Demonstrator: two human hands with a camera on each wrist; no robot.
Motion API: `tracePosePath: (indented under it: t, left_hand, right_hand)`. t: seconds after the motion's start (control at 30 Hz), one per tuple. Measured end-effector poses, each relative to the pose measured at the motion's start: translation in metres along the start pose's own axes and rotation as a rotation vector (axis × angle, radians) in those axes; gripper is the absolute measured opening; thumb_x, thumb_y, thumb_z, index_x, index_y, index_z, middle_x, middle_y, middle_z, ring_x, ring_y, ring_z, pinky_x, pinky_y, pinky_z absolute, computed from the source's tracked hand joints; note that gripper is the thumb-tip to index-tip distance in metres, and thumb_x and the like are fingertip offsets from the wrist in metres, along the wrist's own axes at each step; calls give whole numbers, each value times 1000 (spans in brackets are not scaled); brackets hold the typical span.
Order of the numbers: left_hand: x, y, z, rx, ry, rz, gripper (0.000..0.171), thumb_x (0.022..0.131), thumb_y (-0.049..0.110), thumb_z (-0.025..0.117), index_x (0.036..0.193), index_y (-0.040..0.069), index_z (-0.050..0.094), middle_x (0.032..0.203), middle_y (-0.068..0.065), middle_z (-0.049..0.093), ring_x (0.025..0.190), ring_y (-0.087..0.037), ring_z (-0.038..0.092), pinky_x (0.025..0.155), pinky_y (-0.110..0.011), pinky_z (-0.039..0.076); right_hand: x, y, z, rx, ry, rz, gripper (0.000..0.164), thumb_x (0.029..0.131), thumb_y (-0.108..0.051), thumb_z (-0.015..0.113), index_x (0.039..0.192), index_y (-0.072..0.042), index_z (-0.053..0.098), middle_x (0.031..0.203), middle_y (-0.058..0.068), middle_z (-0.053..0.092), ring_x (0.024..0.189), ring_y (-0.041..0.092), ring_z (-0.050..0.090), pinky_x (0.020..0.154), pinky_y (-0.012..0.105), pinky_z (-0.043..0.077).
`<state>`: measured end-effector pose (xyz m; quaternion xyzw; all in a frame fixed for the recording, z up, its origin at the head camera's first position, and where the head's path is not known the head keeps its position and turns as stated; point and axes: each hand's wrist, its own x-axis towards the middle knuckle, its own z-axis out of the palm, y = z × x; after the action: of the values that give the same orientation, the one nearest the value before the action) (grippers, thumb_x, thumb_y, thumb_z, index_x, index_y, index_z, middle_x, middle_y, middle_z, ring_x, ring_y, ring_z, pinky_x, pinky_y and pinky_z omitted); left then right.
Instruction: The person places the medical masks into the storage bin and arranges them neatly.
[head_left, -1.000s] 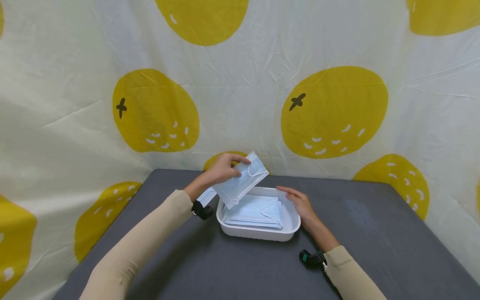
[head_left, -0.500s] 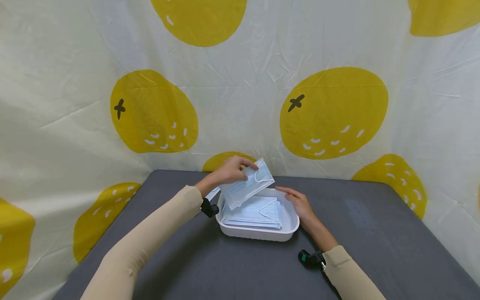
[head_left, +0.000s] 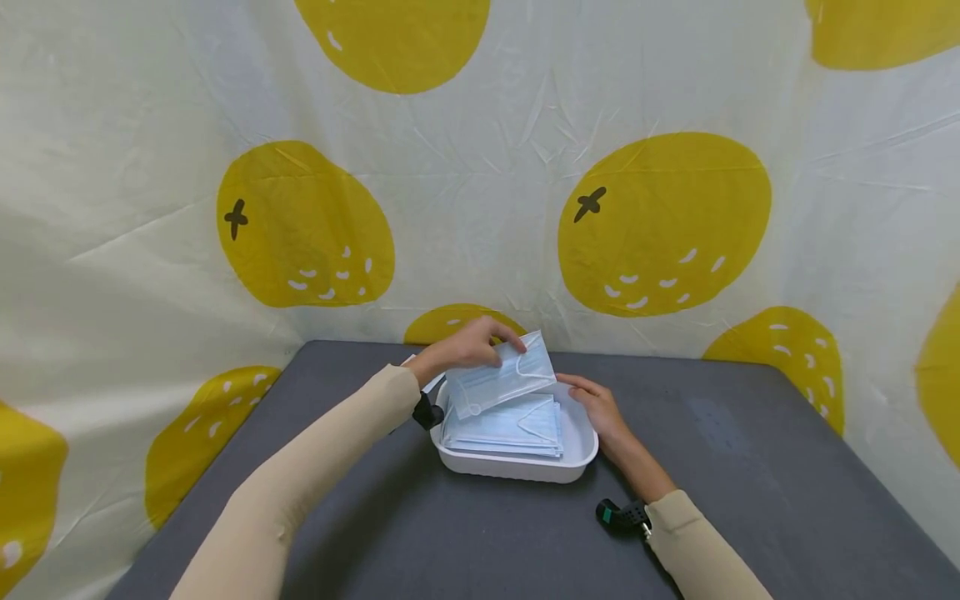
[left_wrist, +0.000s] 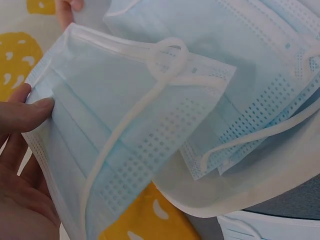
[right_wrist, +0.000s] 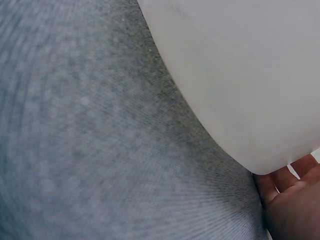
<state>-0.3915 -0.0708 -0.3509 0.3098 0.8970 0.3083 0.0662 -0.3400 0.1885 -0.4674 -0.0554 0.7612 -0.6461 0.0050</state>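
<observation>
A pale blue pleated face mask (head_left: 498,379) is pinched between the thumb and fingers of my left hand (head_left: 472,343). It is tilted above a white tray (head_left: 517,468), its lower edge close to a stack of face masks (head_left: 506,427) in the tray. The left wrist view shows the thumb on the mask's near face and its white ear loop (left_wrist: 120,120) hanging across it. My right hand (head_left: 603,417) lies along the tray's right side, its fingers extended at the rim. In the right wrist view several fingers (right_wrist: 282,180) touch the tray's outer wall; the thumb is hidden there.
Another face mask (left_wrist: 245,227) lies on the dark grey table (head_left: 735,467) beside the tray's left side, mostly behind my left wrist in the head view. A white curtain (head_left: 480,208) with yellow fruit prints rises behind the table.
My left hand has moved right and slightly down with the mask, which now tilts less steeply over the stack. The right hand and the tray have stayed in place.
</observation>
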Motion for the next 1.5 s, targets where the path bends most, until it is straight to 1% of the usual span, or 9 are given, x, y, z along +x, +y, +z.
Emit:
tracePosePath:
  t: [0.13, 0.37, 0.63, 0.8, 0.9, 1.0, 1.13, 1.37, 1.5]
  left_hand:
    - [4, 0, 4, 16, -56, 7, 42, 86, -7, 67, 119, 16, 79, 135, -5, 70, 120, -25, 58, 111, -43, 49]
    - [10, 4, 12, -3, -207, 23, 42, 86, -9, 65, 117, 14, 79, 137, -8, 67, 121, -26, 57, 115, -47, 46]
    - [17, 4, 21, -67, -367, 52, 44, 81, -13, 64, 118, 8, 77, 130, -9, 72, 108, -19, 59, 98, -30, 51]
    - [20, 5, 24, -76, -432, 27, 41, 84, -12, 65, 115, 10, 79, 131, -6, 71, 107, -16, 59, 95, -26, 51]
    - [20, 6, 26, -85, -452, 12, 39, 84, -12, 64, 114, 8, 79, 129, -6, 70, 104, -16, 58, 91, -25, 51]
    - [19, 4, 30, -85, -470, -3, 39, 84, -14, 62, 113, 6, 78, 126, -7, 70, 100, -16, 56, 85, -23, 49]
    - [18, 0, 36, -60, -474, -32, 39, 84, -15, 63, 112, 7, 78, 124, -5, 69, 100, -16, 55, 85, -23, 47]
    - [18, -1, 43, 17, -472, -32, 40, 85, -15, 63, 112, 10, 79, 125, -5, 69, 103, -17, 55, 92, -27, 46]
    - [17, 0, 46, 91, -449, -41, 41, 85, -15, 63, 108, 15, 81, 126, -3, 69, 104, -16, 55, 96, -29, 47]
  right_hand:
    - [-1, -1, 1, 11, -3, -6, 40, 106, -6, 45, 143, 1, 59, 153, 19, 54, 138, 21, 50, 109, 26, 42]
    - [-2, -3, 0, 24, -3, -5, 41, 106, -5, 44, 144, 5, 56, 157, 23, 48, 149, 31, 38, 126, 50, 25]
    - [-1, -1, 2, 17, 10, -1, 40, 106, -6, 45, 144, 4, 56, 155, 23, 50, 147, 29, 41, 124, 47, 28]
    - [-2, 0, 0, 12, -23, -30, 39, 107, -7, 44, 142, -1, 61, 151, 17, 57, 138, 15, 51, 119, 39, 36]
    - [-2, 0, -1, 4, -24, -38, 39, 108, -7, 44, 142, -4, 62, 151, 14, 58, 130, 3, 53, 115, 31, 38]
    - [-2, 0, -1, 1, -19, -33, 39, 107, -7, 44, 142, -4, 63, 151, 14, 58, 129, 1, 52, 112, 28, 39]
    - [-2, 1, -2, -6, -27, -29, 39, 108, -7, 43, 142, -4, 62, 152, 15, 56, 132, 4, 51, 115, 32, 40]
    - [-2, 2, -2, 2, -27, -50, 39, 107, -6, 45, 141, -3, 62, 151, 17, 57, 119, -9, 55, 118, 41, 39]
    - [-2, 3, -2, 5, -35, -60, 39, 107, -6, 45, 141, -2, 62, 150, 18, 57, 119, -8, 55, 119, 43, 39]
